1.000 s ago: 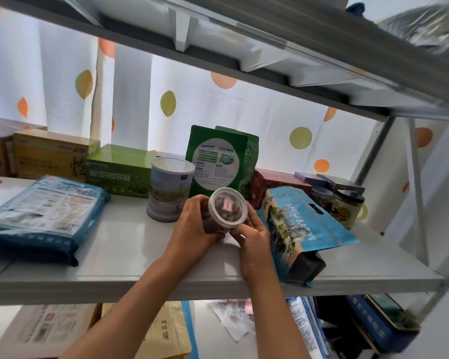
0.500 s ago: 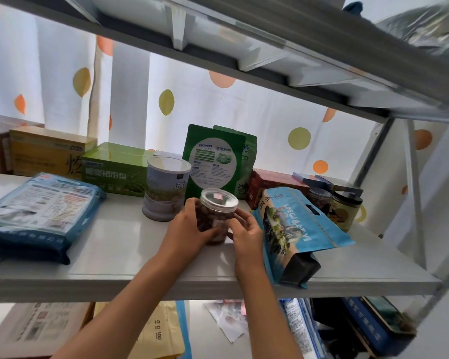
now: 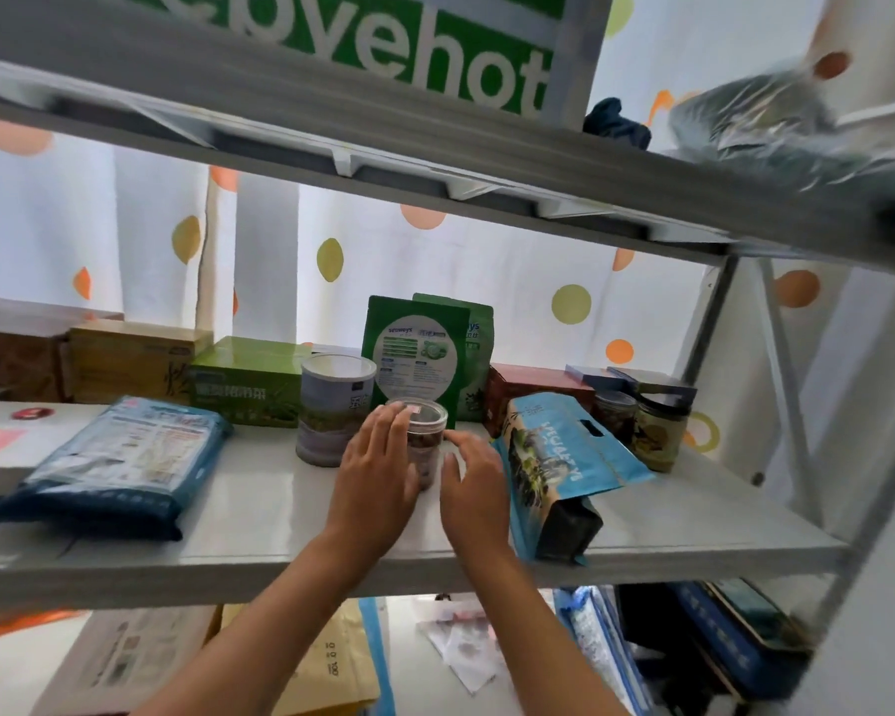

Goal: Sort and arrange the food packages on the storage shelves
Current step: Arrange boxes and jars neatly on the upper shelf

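Your left hand rests straight-fingered against the clear lidded jar, standing mid-shelf; your right hand hovers released just beside it. A careless nudge could topple the jar against the tall tin at its left.

White metal shelf carries: blue flat bag at left, yellow box and green box at back, tall can, small clear jar w/ dark contents, green pouches, red box, blue pouch tilted at right, two jars behind it.
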The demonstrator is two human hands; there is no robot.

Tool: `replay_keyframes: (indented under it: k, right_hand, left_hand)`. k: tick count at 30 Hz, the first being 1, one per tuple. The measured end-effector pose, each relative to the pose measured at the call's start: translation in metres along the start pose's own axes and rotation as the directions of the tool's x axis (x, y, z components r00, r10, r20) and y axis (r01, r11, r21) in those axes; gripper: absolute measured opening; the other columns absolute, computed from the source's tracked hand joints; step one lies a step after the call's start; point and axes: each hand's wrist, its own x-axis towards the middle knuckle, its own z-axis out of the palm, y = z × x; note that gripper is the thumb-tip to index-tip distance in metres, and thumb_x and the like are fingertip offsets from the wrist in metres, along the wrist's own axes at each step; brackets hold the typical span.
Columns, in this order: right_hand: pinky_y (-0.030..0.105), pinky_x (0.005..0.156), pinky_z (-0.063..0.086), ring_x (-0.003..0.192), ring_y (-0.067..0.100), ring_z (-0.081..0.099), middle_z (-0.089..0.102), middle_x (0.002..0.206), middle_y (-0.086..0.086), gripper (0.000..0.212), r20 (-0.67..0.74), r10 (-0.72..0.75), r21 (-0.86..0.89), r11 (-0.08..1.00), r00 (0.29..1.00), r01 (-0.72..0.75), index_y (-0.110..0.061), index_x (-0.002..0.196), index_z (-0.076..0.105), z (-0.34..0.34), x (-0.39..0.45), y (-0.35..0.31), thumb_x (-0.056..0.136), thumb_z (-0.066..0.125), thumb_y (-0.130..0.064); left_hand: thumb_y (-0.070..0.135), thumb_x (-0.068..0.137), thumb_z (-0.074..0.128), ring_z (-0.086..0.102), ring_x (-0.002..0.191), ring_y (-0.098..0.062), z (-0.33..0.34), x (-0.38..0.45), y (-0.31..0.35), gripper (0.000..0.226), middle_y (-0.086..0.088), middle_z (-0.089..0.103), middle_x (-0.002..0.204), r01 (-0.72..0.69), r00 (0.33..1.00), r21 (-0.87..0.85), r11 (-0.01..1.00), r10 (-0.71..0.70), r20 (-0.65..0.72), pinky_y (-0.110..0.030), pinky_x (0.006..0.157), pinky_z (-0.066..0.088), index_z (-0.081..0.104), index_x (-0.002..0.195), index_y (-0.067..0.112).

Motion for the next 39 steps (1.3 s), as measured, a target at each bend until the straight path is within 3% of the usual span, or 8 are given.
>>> replay_keyframes:
  k: [4, 8, 13, 17, 25, 29, 34, 39]
  right_hand:
    - [0.025, 0.109, 0.032, 0.130, 0.021, 0.050, 0.061, 0.135, 0.007, 0.030, -0.046, -0.136, -0.170, 0.977, 0.990, 0.127, -0.010, 0.127, 0.068, -0.037, 0.000, -0.010, 0.102, 0.052, -0.012]
    - [0.042, 0.112, 0.042, 0.130, 0.027, 0.052, 0.062, 0.134, 0.011, 0.038, -0.082, -0.218, -0.291, 0.938, 0.973, 0.185, -0.010, 0.126, 0.068, -0.087, -0.001, -0.012, 0.100, 0.044, -0.022]
    - [0.042, 0.103, 0.050, 0.120, 0.030, 0.060, 0.066, 0.127, 0.012, 0.027, -0.127, -0.297, -0.450, 0.868, 0.947, 0.211, -0.008, 0.118, 0.071, -0.148, 0.018, 0.027, 0.096, 0.056, -0.012]
    - [0.039, 0.102, 0.050, 0.121, 0.027, 0.061, 0.068, 0.127, 0.009, 0.025, -0.159, -0.259, -0.466, 0.871, 0.953, 0.159, -0.010, 0.120, 0.070, -0.182, 0.041, 0.077, 0.095, 0.068, -0.014]
    - [0.037, 0.100, 0.052, 0.113, 0.024, 0.063, 0.069, 0.121, 0.006, 0.025, -0.115, -0.206, -0.394, 0.907, 0.972, 0.146, -0.010, 0.120, 0.070, -0.239, 0.106, 0.221, 0.098, 0.062, -0.017]
    - [0.031, 0.100, 0.051, 0.118, 0.021, 0.062, 0.065, 0.130, 0.004, 0.032, -0.023, -0.076, -0.292, 0.954, 0.997, 0.066, -0.013, 0.129, 0.064, -0.262, 0.138, 0.290, 0.097, 0.063, -0.019]
    - [0.027, 0.096, 0.048, 0.123, 0.020, 0.057, 0.057, 0.139, 0.004, 0.046, 0.150, 0.071, -0.090, 0.994, 0.986, -0.058, -0.019, 0.139, 0.051, -0.261, 0.166, 0.341, 0.096, 0.066, -0.026]
    - [0.040, 0.108, 0.046, 0.133, 0.028, 0.050, 0.047, 0.148, 0.003, 0.078, 0.385, 0.260, 0.183, 0.919, 0.886, -0.349, -0.023, 0.152, 0.032, -0.246, 0.180, 0.357, 0.088, 0.076, -0.030]
  left_hand:
    - [0.007, 0.077, 0.073, 0.043, 0.137, -0.034, -0.012, 0.001, 0.010, 0.067, -0.017, 0.048, 0.144, -0.094, 0.996, 0.004, 0.996, 0.094, 0.009, -0.047, 0.112, 0.036, 0.043, 0.137, 0.007]
    - [0.008, 0.076, 0.072, 0.041, 0.138, -0.034, -0.017, 0.004, 0.040, 0.060, -0.017, 0.050, 0.143, -0.173, 0.984, -0.030, 0.985, 0.174, 0.047, -0.049, 0.113, 0.035, 0.051, 0.132, 0.005]
    - [0.019, 0.080, 0.075, 0.042, 0.139, -0.029, -0.009, 0.019, 0.104, 0.062, -0.011, 0.051, 0.142, -0.291, 0.956, -0.065, 0.954, 0.293, 0.028, -0.041, 0.115, 0.027, 0.049, 0.135, 0.008]
    - [0.022, 0.086, 0.071, 0.034, 0.144, -0.025, 0.015, 0.030, 0.155, 0.065, -0.007, 0.044, 0.149, -0.327, 0.945, -0.063, 0.943, 0.328, 0.011, -0.036, 0.120, 0.017, 0.042, 0.144, 0.011]
    - [0.018, 0.078, 0.076, 0.052, 0.130, -0.030, 0.127, 0.062, 0.268, 0.058, -0.011, 0.058, 0.134, -0.368, 0.930, 0.021, 0.930, 0.367, 0.015, -0.031, 0.110, 0.025, 0.055, 0.131, 0.007]
    - [0.026, 0.095, 0.055, 0.027, 0.145, -0.022, 0.195, 0.091, 0.309, 0.057, -0.004, 0.037, 0.150, -0.246, 0.963, 0.100, 0.964, 0.231, 0.141, -0.030, 0.121, 0.015, 0.034, 0.146, 0.013]
    - [0.024, 0.094, 0.056, 0.044, 0.126, -0.017, 0.261, 0.098, 0.311, 0.040, 0.000, 0.050, 0.133, 0.072, 0.969, 0.057, 0.996, -0.083, 0.234, -0.028, 0.104, 0.041, 0.045, 0.132, 0.016]
    - [0.019, 0.092, 0.057, 0.051, 0.111, -0.018, 0.298, 0.104, 0.298, 0.033, -0.002, 0.055, 0.125, 0.290, 0.918, 0.031, 0.956, -0.288, 0.273, -0.030, 0.091, 0.050, 0.051, 0.124, 0.016]
